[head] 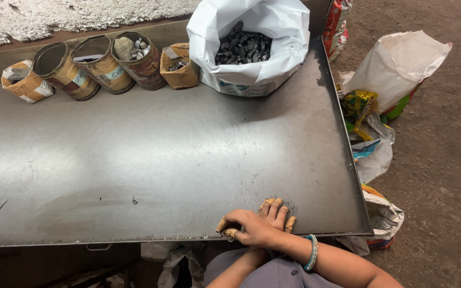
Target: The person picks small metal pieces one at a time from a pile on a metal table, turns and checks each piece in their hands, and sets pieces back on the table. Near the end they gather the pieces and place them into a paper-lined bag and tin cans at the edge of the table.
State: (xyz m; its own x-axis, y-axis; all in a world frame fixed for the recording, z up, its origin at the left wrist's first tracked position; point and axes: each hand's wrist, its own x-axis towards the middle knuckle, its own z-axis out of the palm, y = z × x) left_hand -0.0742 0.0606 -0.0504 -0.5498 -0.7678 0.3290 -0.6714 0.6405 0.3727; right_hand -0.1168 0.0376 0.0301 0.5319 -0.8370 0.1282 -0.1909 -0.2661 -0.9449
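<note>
My two hands lie stacked at the front edge of a steel table (161, 154). My right hand (245, 226), with a teal bangle (311, 252) on its wrist, rests on top with its fingers curled toward the left. My left hand (276, 209) lies under it, flat on the metal, fingers pointing away from me. Tan tape is wrapped around several fingertips of both hands. No object shows in either hand, and anything under the palms is hidden. A white sack (252, 37) full of small dark metal parts stands open at the table's far edge.
Three tilted tin cans (100, 64) and two small cardboard boxes (25, 81) line the far left edge, some holding small parts. The table has a raised rim on the right (348, 154). Plastic bags (390, 69) lie on the dirt floor to the right.
</note>
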